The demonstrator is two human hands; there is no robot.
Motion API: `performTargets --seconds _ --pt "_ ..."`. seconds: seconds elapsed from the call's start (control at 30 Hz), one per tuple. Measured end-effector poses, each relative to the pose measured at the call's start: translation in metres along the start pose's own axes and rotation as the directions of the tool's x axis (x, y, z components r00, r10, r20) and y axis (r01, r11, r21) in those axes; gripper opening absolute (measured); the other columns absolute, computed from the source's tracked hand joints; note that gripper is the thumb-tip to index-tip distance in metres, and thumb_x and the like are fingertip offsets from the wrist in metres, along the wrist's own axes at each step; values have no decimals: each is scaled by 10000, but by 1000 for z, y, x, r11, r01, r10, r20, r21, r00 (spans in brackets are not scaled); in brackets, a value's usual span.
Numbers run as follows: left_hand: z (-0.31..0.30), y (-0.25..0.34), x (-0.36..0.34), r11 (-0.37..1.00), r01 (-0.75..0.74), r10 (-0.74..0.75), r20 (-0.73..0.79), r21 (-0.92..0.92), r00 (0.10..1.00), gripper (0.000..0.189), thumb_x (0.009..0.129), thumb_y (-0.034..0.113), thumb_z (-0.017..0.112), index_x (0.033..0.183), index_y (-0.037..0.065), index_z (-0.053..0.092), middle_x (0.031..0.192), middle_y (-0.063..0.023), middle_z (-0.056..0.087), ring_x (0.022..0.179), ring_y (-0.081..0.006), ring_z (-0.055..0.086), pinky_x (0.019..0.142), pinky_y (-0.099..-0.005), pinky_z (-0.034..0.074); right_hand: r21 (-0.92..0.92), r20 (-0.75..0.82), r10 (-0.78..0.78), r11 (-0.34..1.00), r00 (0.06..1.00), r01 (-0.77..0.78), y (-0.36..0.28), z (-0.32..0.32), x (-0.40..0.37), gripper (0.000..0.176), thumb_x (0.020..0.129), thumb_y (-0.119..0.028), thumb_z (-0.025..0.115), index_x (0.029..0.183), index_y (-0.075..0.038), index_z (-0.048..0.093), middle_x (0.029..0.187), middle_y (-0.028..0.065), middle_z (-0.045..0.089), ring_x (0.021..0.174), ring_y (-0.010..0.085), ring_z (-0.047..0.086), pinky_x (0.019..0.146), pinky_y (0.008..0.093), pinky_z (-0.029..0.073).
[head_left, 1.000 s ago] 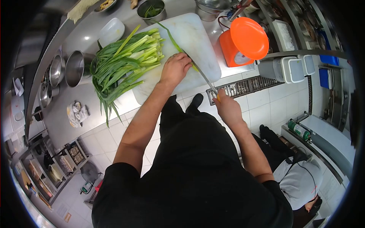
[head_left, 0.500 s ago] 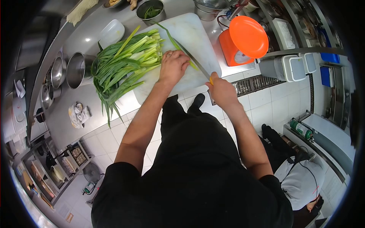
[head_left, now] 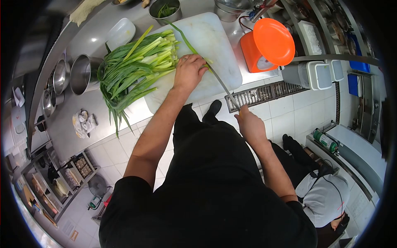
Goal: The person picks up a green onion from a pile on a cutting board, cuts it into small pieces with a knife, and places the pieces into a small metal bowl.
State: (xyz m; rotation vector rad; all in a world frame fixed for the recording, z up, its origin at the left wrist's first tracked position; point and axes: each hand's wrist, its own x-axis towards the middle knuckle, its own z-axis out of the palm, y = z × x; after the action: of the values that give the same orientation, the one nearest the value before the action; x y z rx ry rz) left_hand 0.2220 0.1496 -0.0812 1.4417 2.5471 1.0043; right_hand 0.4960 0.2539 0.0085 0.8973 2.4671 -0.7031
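Head view.

Landmark: white cutting board [head_left: 215, 45], one, lying flat on a metal surface [head_left: 66, 138].

Left hand [head_left: 190, 70], one: above the middle of the cutting board, fingers bent and gripping a long stalk.

Long green stalk [head_left: 185, 38], one: lying across the cutting board, one end under the left hand, the other reaching the board's far left corner.

Right hand [head_left: 251, 125], one: past the near edge of the cutting board, on the person's side, closed around a knife handle.

Knife [head_left: 223, 86], one, long and narrow: tip over the cutting board, beside the stalk and the left hand's fingers; blade running out across the board's near edge.

Green leafy bunch [head_left: 138, 64], large: pale cut ends on the left part of the cutting board, darker leaves trailing off it to the left.

Metal bowl [head_left: 171, 19], containing cut greens: just beyond the far left corner of the cutting board.

White dish [head_left: 121, 32]: left of the cutting board, past the bunch.

Metal pot [head_left: 84, 74]: farther left of the cutting board.

Crumpled cloth [head_left: 84, 124]: left of the cutting board, toward the person.

Orange scale [head_left: 273, 41], with round pan: right of the cutting board, well clear of the knife.
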Motion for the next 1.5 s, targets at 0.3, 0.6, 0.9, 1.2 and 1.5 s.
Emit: performTargets --seconds 0.3,0.6,0.9,1.2,1.5 --pt "2 2 -1 999 -36 36 12 25 999 205 828 168 858 997 76 788 1107 -72 744 1109 -323 665 1021 -462 498 92 -88 -101 990 991 110 -5 18 47 306 1061 -297 630 1114 -27 498 847 241 730 804 469 723 703 577 563" --pt "-2 11 -7 997 -49 51 -31 51 998 209 843 124 829 1042 90 778 1098 -69 737 1089 -325 665 998 -460 497 89 -133 -99 990 986 111 8 -2 36 300 1050 -285 656 1080 -28 504 851 235 721 823 472 711 702 561 558" --pt "-12 -5 11 991 -47 38 69 127 997 170 873 146 806 1037 104 782 1099 -72 721 1081 -335 659 975 -472 500 43 -87 -58 997 995 61 -6 -11 10 289 1048 -290 649 1084 -34 521 860 219 732 814 440 729 705 545 571" --pt "-11 -2 3 989 -59 53 48 134 997 197 873 160 815 1058 101 786 1141 -80 723 1111 -343 654 1019 -473 495 3 -35 -42 999 999 42 -1 -10 6 275 1052 -275 634 1116 -31 523 899 225 739 828 442 734 712 540 582" --pt "-8 -7 4 995 -70 70 1 73 998 166 858 146 807 1014 102 774 1046 -62 713 1058 -318 667 1009 -467 498 55 -90 -81 995 993 86 -10 19 39 287 1063 -285 620 1122 -23 519 835 228 736 798 445 734 703 546 580"
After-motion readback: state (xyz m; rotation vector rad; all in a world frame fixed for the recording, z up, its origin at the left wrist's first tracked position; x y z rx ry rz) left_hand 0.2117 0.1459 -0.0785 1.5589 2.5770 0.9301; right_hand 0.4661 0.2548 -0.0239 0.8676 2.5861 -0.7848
